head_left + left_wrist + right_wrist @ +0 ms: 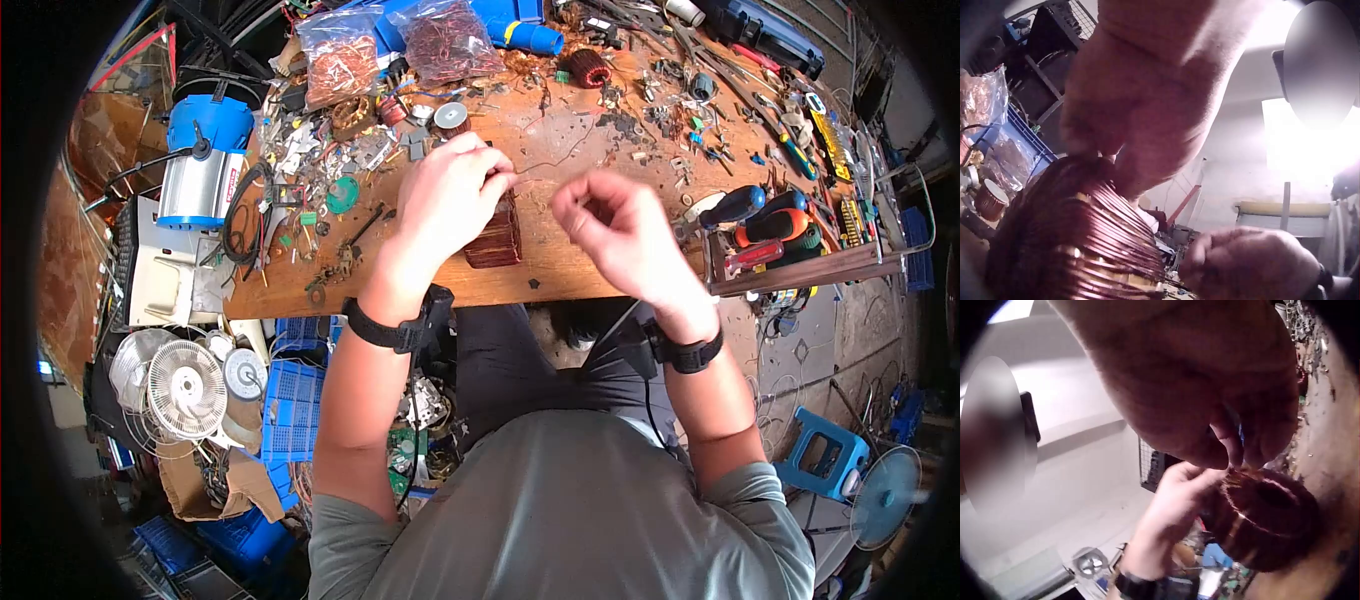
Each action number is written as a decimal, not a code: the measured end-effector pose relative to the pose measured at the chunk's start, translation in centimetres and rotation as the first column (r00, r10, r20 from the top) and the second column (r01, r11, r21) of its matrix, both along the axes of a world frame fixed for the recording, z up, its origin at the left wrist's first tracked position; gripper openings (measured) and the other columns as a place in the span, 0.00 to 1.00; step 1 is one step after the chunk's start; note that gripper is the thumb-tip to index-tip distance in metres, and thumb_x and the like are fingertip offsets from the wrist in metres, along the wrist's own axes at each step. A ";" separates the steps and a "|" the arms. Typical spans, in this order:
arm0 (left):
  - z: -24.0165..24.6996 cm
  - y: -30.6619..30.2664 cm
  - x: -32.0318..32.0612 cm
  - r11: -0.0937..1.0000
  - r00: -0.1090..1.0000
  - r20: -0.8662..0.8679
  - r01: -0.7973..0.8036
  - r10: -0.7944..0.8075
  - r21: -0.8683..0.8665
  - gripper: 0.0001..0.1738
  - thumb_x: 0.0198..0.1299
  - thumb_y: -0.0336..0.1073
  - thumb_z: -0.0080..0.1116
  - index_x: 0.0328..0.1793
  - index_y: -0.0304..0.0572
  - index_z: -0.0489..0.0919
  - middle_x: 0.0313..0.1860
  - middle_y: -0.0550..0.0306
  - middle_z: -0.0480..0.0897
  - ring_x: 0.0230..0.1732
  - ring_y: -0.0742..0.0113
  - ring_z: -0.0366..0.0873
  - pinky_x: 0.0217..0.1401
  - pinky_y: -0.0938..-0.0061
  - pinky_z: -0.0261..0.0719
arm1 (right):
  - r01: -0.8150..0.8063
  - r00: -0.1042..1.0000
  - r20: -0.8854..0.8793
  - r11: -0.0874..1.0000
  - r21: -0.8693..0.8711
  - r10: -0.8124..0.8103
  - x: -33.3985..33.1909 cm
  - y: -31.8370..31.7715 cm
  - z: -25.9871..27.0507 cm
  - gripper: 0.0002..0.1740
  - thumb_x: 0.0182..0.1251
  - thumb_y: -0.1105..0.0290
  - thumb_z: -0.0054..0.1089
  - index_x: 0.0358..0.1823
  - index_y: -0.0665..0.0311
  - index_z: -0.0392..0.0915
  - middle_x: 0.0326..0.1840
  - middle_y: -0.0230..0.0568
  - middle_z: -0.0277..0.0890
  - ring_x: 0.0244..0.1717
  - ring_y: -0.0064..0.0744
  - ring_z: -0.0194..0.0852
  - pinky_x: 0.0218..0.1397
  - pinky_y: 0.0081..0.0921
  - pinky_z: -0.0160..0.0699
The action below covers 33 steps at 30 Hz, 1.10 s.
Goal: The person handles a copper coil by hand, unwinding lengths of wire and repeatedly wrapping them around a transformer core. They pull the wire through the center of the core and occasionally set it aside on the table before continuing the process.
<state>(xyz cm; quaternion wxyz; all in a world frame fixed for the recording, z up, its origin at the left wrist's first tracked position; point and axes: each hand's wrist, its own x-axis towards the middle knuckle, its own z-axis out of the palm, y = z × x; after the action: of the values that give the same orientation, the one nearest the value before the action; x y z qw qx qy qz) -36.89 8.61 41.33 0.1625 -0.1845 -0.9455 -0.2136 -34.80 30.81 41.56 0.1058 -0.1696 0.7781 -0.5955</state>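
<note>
A thick ring-shaped coil wound with dark copper wire [494,240] stands near the table's front edge, partly covered by my left hand [455,195]. In the right wrist view the left hand's [1175,500] thumb and fingertips grip the top rim of the coil [1260,519]. The left wrist view shows strands of the coil [1097,237] close up, with gaps between them. To the right, my right hand [630,230] is raised with curled fingers, thumb near the index finger. I cannot tell whether a thin wire lies between these fingertips.
Screwdrivers [740,206] and a hacksaw [815,272] lie to the right. Bags of copper wire scraps [338,60] and a small spool-shaped part [451,116] lie farther back. A blue and silver motor unit [205,165] stands left. Small scraps litter the wooden table [590,275].
</note>
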 end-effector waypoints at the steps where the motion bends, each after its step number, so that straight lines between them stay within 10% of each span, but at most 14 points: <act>1: 0.4 0.2 -0.1 1.000 0.999 0.038 0.000 0.001 -0.026 0.09 0.62 0.40 0.65 0.37 0.44 0.87 0.37 0.51 0.84 0.41 0.49 0.85 0.44 0.57 0.82 | 0.040 0.995 -0.094 0.999 0.005 -0.040 0.0 0.1 -3.2 0.06 0.66 0.70 0.65 0.39 0.66 0.83 0.26 0.36 0.81 0.25 0.21 0.77 0.31 0.25 0.77; 9: 1.5 -0.2 -1.7 0.987 0.998 -0.029 0.057 -0.062 -0.148 0.09 0.64 0.35 0.62 0.40 0.37 0.84 0.36 0.46 0.86 0.39 0.50 0.86 0.44 0.60 0.82 | 0.078 0.972 -0.233 0.985 0.155 -0.041 3.5 -3.3 -7.3 0.18 0.62 0.66 0.72 0.47 0.68 0.78 0.38 0.45 0.79 0.33 0.38 0.82 0.39 0.33 0.82; 14: 3.4 0.7 -0.8 0.984 0.969 0.234 -0.038 0.079 -0.174 0.12 0.61 0.41 0.65 0.39 0.38 0.86 0.34 0.46 0.88 0.38 0.49 0.88 0.44 0.59 0.85 | 0.135 0.981 -0.167 0.958 0.251 -0.094 3.4 -5.7 -7.4 0.32 0.60 0.55 0.75 0.52 0.66 0.65 0.48 0.53 0.75 0.44 0.56 0.82 0.43 0.46 0.83; 25: 2.8 -1.5 -2.4 0.990 0.964 0.236 -0.098 0.121 -0.105 0.09 0.60 0.35 0.63 0.41 0.38 0.88 0.34 0.44 0.88 0.38 0.51 0.89 0.45 0.64 0.85 | 0.206 0.962 -0.217 0.962 0.180 -0.166 2.3 -6.2 -8.1 0.28 0.62 0.60 0.73 0.53 0.64 0.65 0.48 0.53 0.76 0.43 0.58 0.82 0.43 0.47 0.83; 33: 1.4 -2.6 -0.6 0.915 0.824 0.553 -0.307 0.118 0.263 0.08 0.64 0.31 0.63 0.46 0.34 0.84 0.30 0.53 0.88 0.29 0.69 0.85 0.36 0.71 0.82 | 0.201 0.964 -0.206 0.970 0.137 -0.170 2.0 -6.4 -8.3 0.29 0.61 0.61 0.74 0.53 0.65 0.65 0.47 0.52 0.76 0.43 0.56 0.82 0.43 0.46 0.83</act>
<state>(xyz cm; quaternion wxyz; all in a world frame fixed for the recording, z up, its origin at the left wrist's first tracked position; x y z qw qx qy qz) -37.49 5.98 42.76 -0.0501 0.0204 -0.9166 -0.3962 -32.77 24.39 33.23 -0.0136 -0.1437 0.8417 -0.5203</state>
